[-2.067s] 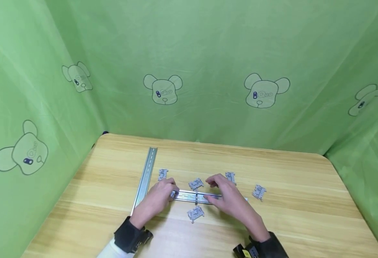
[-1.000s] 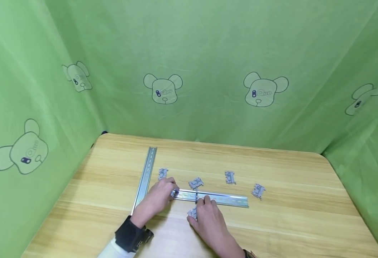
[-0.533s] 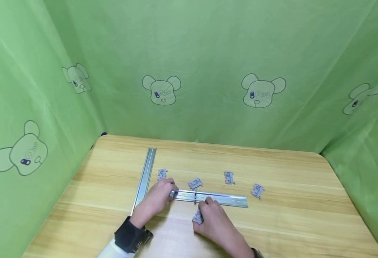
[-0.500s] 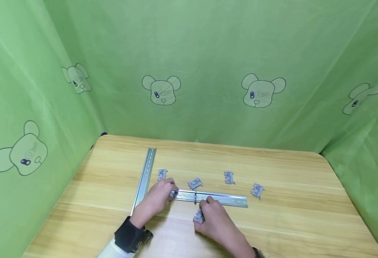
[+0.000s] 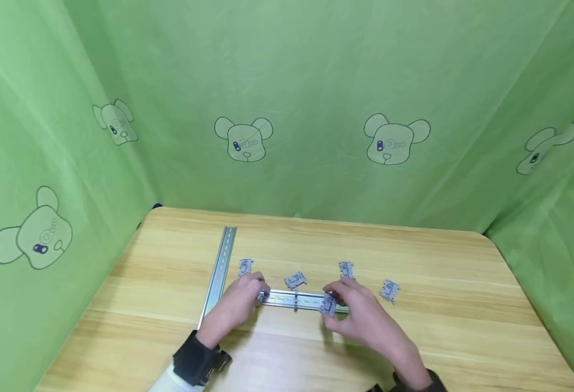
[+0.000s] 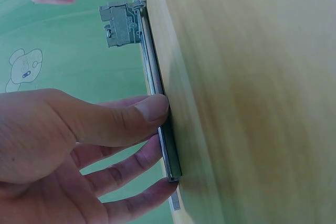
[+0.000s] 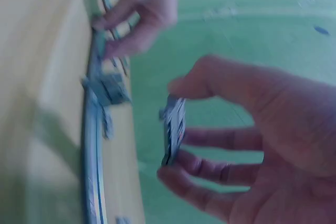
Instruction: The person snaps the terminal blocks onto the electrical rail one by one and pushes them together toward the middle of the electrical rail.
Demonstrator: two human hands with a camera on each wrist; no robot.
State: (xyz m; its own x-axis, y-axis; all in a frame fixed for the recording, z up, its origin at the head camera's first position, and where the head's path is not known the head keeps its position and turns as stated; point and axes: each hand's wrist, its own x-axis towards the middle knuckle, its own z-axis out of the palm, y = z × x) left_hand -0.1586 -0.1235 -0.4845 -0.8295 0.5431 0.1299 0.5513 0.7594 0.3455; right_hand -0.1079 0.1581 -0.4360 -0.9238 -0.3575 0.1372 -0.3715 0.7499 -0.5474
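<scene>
I see the left hand [image 5: 238, 300] pinching a slotted silvery metal rail [image 5: 283, 299] near its left end and the right hand [image 5: 362, 313], partly spread, gripping a flat grey plastic block [image 5: 327, 305], likely light and stiff, best held by its edges, above the rail's right half.

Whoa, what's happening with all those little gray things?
A person is working at a wooden table. Their left hand holds a metal rail near one end. Their right hand pinches a small gray piece, held up off the rail. Another gray piece already stands on the rail, between the hands. Four more gray pieces lie loose on the table, and a second rail lies off to the left.
</scene>
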